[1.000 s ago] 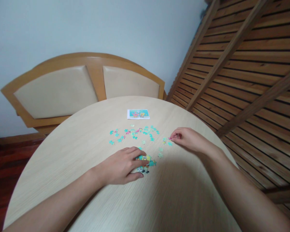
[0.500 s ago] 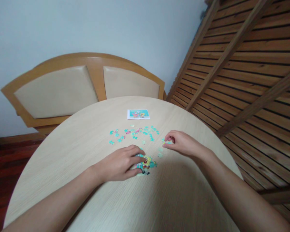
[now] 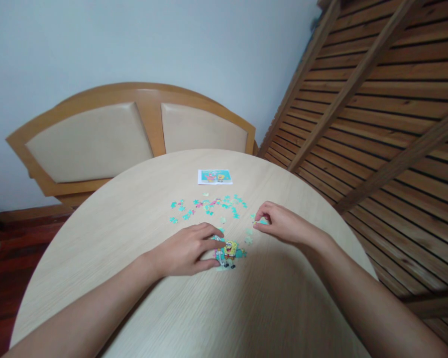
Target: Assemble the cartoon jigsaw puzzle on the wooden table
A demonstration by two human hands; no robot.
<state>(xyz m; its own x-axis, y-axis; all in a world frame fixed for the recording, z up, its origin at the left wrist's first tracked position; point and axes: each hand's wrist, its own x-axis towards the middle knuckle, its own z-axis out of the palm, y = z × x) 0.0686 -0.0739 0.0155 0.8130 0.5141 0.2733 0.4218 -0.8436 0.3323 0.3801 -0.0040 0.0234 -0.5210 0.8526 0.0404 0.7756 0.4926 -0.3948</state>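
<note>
A small joined patch of jigsaw puzzle (image 3: pixel 230 251) with a yellow cartoon figure lies near the middle of the round pale wooden table (image 3: pixel 194 308). My left hand (image 3: pixel 184 249) rests beside it with fingers curled, the fingertips touching the patch's left edge. My right hand (image 3: pixel 281 223) is pinched on a small teal puzzle piece (image 3: pixel 262 222) just right of the patch. Several loose teal and pink puzzle pieces (image 3: pixel 209 205) are scattered beyond both hands.
A small printed reference picture (image 3: pixel 214 176) lies on the far side of the table. A wooden bench with two beige padded backs (image 3: pixel 134 136) stands behind the table against a pale wall. Slatted wooden panelling (image 3: pixel 388 99) runs along the right.
My right hand drew in leftward toward the joined patch and pinched a teal piece. My left hand slid slightly left off the patch, uncovering the yellow figure.
</note>
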